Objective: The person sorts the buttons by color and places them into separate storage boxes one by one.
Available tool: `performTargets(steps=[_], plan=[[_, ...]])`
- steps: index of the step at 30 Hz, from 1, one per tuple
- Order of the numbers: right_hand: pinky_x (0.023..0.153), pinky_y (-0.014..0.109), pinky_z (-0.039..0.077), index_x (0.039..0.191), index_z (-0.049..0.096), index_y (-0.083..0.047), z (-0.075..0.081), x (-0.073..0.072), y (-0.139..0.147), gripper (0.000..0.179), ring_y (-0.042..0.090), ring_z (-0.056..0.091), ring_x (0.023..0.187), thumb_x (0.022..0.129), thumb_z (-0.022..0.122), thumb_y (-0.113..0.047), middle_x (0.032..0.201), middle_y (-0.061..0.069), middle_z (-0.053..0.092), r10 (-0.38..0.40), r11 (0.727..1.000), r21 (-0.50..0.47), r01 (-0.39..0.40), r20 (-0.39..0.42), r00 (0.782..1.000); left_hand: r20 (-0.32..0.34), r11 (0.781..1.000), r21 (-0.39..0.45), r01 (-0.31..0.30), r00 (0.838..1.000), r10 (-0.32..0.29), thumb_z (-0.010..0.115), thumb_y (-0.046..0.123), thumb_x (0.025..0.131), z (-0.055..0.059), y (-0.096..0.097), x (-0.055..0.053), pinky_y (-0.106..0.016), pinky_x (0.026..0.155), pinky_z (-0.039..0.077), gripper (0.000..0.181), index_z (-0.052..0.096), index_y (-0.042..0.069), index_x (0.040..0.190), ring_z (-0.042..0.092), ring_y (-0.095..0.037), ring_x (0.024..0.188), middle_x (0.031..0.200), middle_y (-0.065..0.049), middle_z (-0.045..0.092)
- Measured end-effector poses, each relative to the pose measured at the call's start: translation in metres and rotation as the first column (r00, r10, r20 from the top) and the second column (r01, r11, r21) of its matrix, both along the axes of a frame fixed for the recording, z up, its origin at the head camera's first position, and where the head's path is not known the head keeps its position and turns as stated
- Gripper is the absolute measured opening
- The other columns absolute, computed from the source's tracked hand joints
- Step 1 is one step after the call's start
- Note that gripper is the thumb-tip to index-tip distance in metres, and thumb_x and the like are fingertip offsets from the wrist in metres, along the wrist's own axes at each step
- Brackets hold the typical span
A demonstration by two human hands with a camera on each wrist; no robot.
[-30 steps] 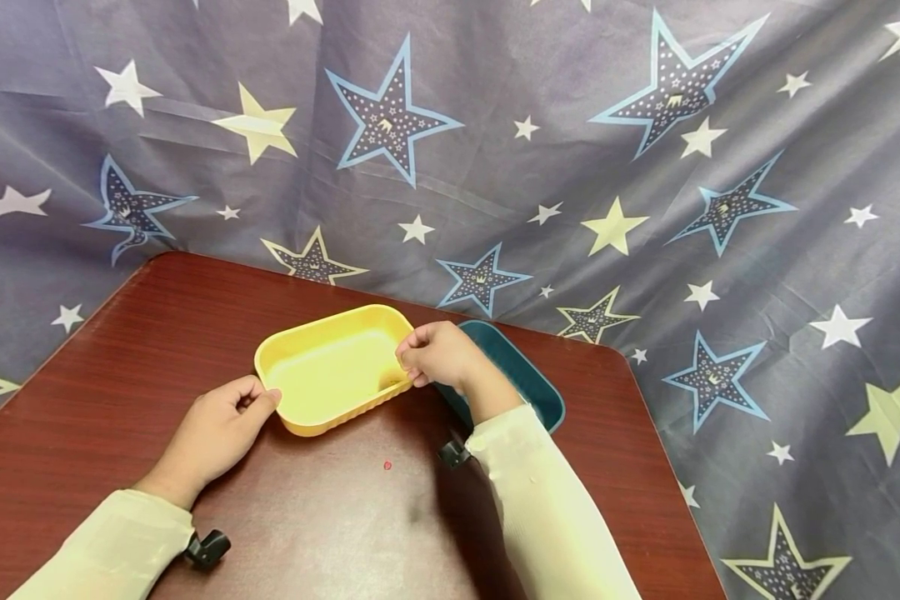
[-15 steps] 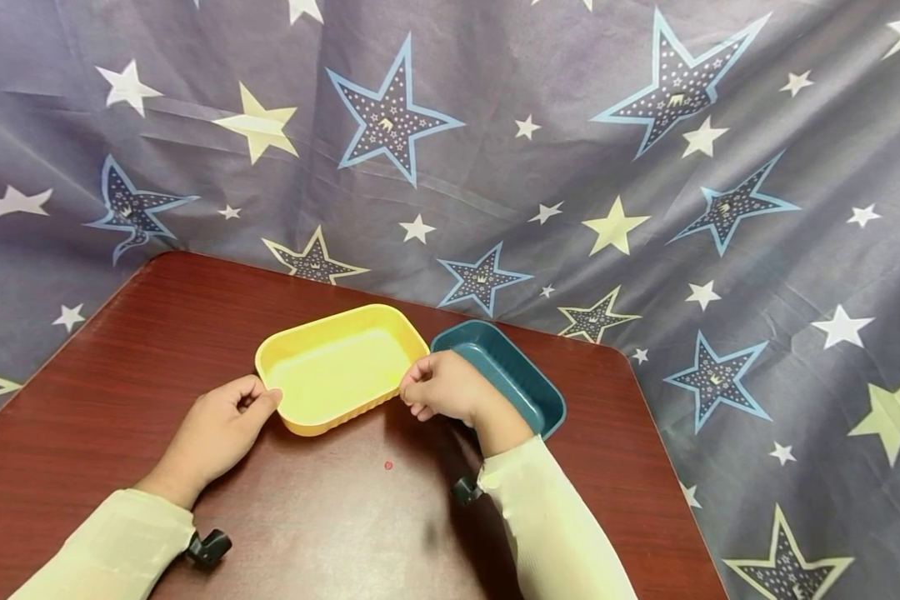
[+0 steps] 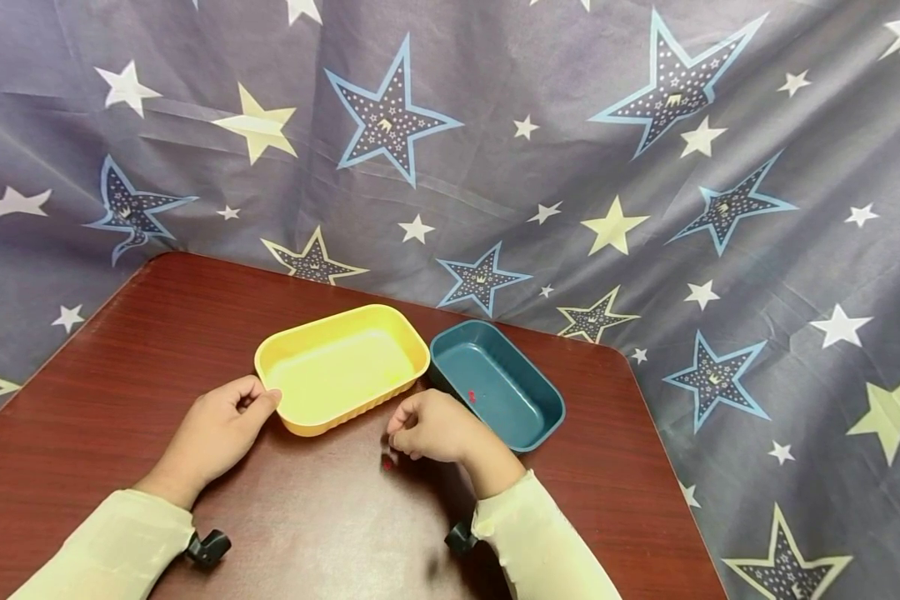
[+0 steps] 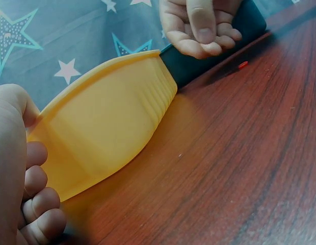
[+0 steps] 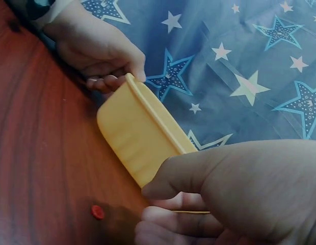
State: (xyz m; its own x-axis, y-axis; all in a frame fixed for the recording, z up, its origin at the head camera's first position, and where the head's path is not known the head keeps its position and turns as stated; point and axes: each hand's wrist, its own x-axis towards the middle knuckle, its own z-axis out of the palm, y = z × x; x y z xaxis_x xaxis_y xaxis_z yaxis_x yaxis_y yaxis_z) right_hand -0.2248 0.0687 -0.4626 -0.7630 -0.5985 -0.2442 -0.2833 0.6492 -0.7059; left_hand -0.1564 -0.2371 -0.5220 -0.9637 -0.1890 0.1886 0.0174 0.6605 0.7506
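Observation:
A yellow rectangular container (image 3: pixel 345 367) sits on the table. My left hand (image 3: pixel 221 433) pinches its near-left rim between thumb and fingers. A small round red piece, like a button (image 5: pixel 98 212), lies on the table in front of the container. Just above it hovers my right hand (image 3: pixel 438 427), fingers loosely bent with a gap between thumb and fingertips, and no held thing shows. Touching or close to the yellow container's right end is a dark teal container (image 3: pixel 525 400). Small red bits (image 3: pixel 472 397) show inside it, partly behind my right hand.
The dark red wooden table (image 3: pixel 330 533) ends at a grey star-patterned curtain (image 3: pixel 495 183) along the back and right. A black wrist mount (image 3: pixel 208 548) hangs from the left sleeve, and another mount (image 3: pixel 461 539) from the right.
My right hand has left the yellow container's right end and come down toward the red button on the table. Red bits in the teal container have come into view. My left hand stays put.

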Motion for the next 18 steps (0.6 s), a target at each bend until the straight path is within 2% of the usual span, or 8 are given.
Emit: performTargets(steps=[5, 18], plan=[[0.05, 0.03, 0.048, 0.079, 0.066, -0.021, -0.005, 0.007, 0.001, 0.006, 0.012, 0.059, 0.052, 0.075, 0.069, -0.017, 0.06, -0.007, 0.061, 0.027, 0.999, 0.025, -0.026, -0.047, 0.999, -0.003, 1.0, -0.001, 0.002, 1.0, -0.002, 0.047, 0.06, 0.085, 0.0, 0.0, 0.0, -0.029, 0.046, 0.03, 0.033, 0.047, 0.03, 0.071, 0.038, -0.014, 0.05, 0.054, 0.002, 0.039], [0.049, 0.029, 0.046, 0.079, 0.065, -0.023, -0.014, 0.018, 0.007, 0.01, 0.01, 0.058, 0.051, 0.074, 0.073, -0.023, 0.059, -0.01, 0.062, 0.019, 0.999, 0.04, -0.016, -0.082, 0.996, 0.005, 1.0, 0.003, 0.006, 1.0, -0.006, 0.047, 0.06, 0.085, 0.001, 0.0, 0.0, -0.029, 0.046, 0.03, 0.034, 0.048, 0.029, 0.071, 0.039, -0.015, 0.05, 0.055, 0.001, 0.04]])
